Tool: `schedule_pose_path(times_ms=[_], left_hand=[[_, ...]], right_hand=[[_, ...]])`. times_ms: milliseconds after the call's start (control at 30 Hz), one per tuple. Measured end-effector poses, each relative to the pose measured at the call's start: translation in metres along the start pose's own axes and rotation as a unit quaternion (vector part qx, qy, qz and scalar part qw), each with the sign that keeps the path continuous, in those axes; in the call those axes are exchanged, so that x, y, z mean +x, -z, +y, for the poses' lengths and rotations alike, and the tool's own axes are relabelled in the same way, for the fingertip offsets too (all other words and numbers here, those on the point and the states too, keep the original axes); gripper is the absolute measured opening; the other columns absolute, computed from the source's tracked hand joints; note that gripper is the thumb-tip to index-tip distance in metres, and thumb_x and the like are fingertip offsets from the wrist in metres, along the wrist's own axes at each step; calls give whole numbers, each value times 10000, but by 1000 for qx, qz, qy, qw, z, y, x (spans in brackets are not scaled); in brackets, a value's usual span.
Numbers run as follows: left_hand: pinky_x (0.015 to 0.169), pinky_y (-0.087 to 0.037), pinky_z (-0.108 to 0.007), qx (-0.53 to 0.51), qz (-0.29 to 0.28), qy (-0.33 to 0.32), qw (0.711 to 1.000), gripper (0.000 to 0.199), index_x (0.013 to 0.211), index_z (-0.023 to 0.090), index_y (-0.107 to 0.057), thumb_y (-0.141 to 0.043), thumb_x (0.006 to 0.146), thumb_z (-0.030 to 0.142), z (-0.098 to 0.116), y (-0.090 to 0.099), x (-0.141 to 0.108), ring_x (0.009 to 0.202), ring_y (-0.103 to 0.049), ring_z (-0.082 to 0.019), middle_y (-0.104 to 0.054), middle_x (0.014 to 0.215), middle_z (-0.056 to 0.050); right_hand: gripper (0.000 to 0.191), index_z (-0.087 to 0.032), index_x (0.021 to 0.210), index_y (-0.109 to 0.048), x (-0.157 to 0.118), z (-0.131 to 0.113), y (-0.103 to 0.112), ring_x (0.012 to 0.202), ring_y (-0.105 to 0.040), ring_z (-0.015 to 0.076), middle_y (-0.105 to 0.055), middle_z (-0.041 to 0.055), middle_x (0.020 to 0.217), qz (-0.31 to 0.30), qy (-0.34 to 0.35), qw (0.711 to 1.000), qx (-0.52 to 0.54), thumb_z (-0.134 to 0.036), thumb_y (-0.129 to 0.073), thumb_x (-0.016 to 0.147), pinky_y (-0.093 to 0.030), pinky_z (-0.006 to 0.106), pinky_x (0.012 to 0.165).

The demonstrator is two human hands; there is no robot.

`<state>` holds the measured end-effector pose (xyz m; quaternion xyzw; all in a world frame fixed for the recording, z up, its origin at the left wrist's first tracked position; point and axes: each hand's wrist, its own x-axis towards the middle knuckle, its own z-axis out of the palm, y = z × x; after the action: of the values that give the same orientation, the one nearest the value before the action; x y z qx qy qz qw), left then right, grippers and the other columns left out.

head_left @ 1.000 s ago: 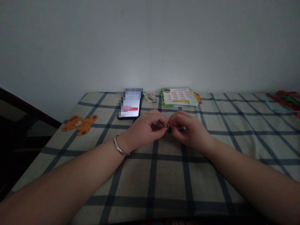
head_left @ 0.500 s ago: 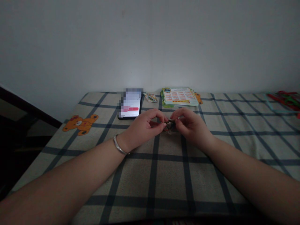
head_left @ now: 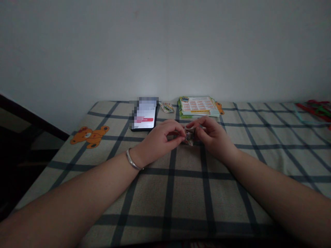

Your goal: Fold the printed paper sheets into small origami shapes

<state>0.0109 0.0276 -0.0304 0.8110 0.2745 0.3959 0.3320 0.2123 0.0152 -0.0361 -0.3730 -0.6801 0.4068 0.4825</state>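
Between my two hands is a small folded piece of printed paper (head_left: 190, 137), held just above the checked tablecloth. My left hand (head_left: 169, 135), with a silver bangle on its wrist, pinches the paper's left side between thumb and fingertips. On the right side, my right hand (head_left: 210, 133) grips it with thumb and bent index finger. The fingers partly cover the paper, so its full folded shape cannot be made out. Beyond my left hand lies a phone (head_left: 144, 115) with a lit screen.
A small folded paper piece (head_left: 167, 107) lies right of the phone. Behind my right hand is a stack of printed sheets (head_left: 198, 107). Red and green items (head_left: 317, 110) sit at the far right. A bear picture (head_left: 90, 136) marks the checked tablecloth (head_left: 144, 203); a wall (head_left: 165, 51) stands behind.
My right hand's thumb and fingers have shifted on the paper. More of the paper now shows between my hands, looking more spread out. My left hand stays nearly in place.
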Motion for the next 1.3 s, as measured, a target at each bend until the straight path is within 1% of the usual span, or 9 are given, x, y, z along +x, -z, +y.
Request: schedule_pose_path(times_ms=[133,267,333,500,667,733,833,1100,1300], left_hand=[[836,-520,-311,43,6,-14,999,85,865,184,-605,-582,854,103,-1,4,2,927,-608,-152,-607,931,-25],[837,-496,-301,96,-26,-28,995,81,882,195,-606,-587,872,116,-4,6,2,934,-599,-152,-617,937,-11],[851,-482,-295,130,-43,-29,990,89,918,198,-603,-592,879,119,-3,6,1,942,-593,-147,-620,954,-6],[851,-478,-302,183,-33,-23,982,115,967,187,-570,-628,873,156,1,5,0,935,-591,-156,-614,977,-13],[926,-452,-347,227,-82,-58,969,51,893,181,-584,-564,906,136,1,6,1,1003,-568,-186,-621,981,-29],[926,-453,-347,236,-87,-64,966,84,894,179,-591,-540,905,112,1,6,1,1012,-562,-188,-612,994,-36],[899,-464,-330,244,-84,-58,964,117,913,175,-606,-515,907,101,2,6,0,1006,-560,-184,-595,1021,-46],[868,-460,-326,275,-74,-63,957,112,922,167,-617,-516,922,119,-1,6,0,979,-550,-182,-584,1011,-47],[857,-462,-299,244,-68,-53,966,115,918,163,-614,-526,915,89,-3,5,-1,947,-551,-154,-572,993,-34]], right_hand=[[111,-229,862,-499,1,4,1,831,-674,129,-700,48,1080,-13,-15,999,39,-311,-554,911,-588,286,682],[117,-227,862,-509,1,7,3,815,-691,139,-724,40,980,-39,-25,998,43,-319,-566,907,-592,313,717],[106,-226,862,-511,1,7,3,778,-688,134,-726,36,944,-45,-19,998,32,-308,-561,907,-585,305,697],[64,-225,868,-519,2,6,2,743,-677,125,-728,35,930,-42,-6,999,3,-269,-529,913,-561,279,658],[34,-220,878,-567,-1,3,4,722,-667,138,-711,19,852,-41,-16,994,-98,-251,-554,887,-530,272,639],[84,-224,939,-612,-3,-2,5,766,-668,152,-704,17,872,-67,1,979,-192,-216,-580,861,-515,279,658],[203,-231,1059,-621,-4,-10,7,918,-663,179,-696,37,1052,-97,61,956,-269,-225,-598,857,-507,319,787],[185,-197,894,-663,1,-8,11,796,-611,171,-690,24,841,-72,89,929,-353,-101,-525,817,-453,285,707],[142,-196,944,-676,-1,-14,16,880,-592,223,-676,56,887,-92,125,864,-478,-194,-604,822,-437,320,729]])
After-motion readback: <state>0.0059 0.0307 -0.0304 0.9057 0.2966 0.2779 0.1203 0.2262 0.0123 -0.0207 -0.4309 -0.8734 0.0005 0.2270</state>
